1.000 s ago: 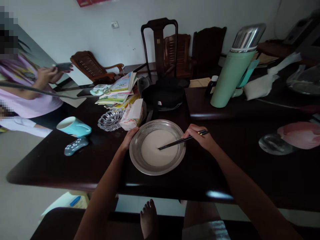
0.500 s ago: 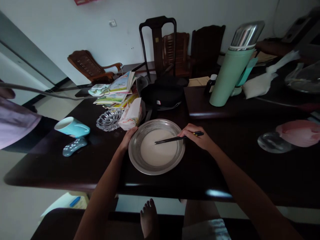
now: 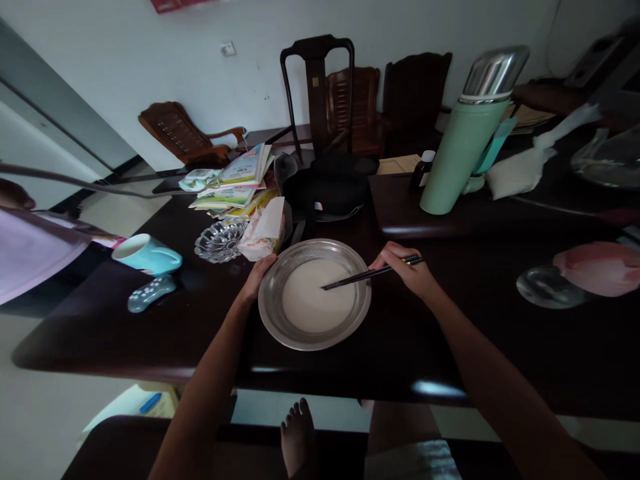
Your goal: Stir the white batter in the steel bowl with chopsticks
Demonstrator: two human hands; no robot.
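A round metal bowl [image 3: 273, 320] stands on the dark table before me, with a smooth white liquid [image 3: 310, 303] in its bottom. My left hand [image 3: 259, 277] grips the bowl's rim on the left side. In my right hand [image 3: 403, 265], to the right of the bowl, is a pair of black chopsticks [image 3: 357, 275]. They slant across the right rim, and their tips touch or dip into the white liquid near its middle.
Left of the bowl are a glass dish [image 3: 219, 241], a tissue pack [image 3: 263, 233], a blue mug [image 3: 147, 255] and a game controller [image 3: 153, 293]. A green thermos [image 3: 465, 153] stands at the back right. Another person [image 3: 37, 250] is at the left edge.
My right hand has drawn the chopsticks a little to the right, their tips shifting right in the liquid. The person at the left has come closer to the mug. My left hand stays on the rim.
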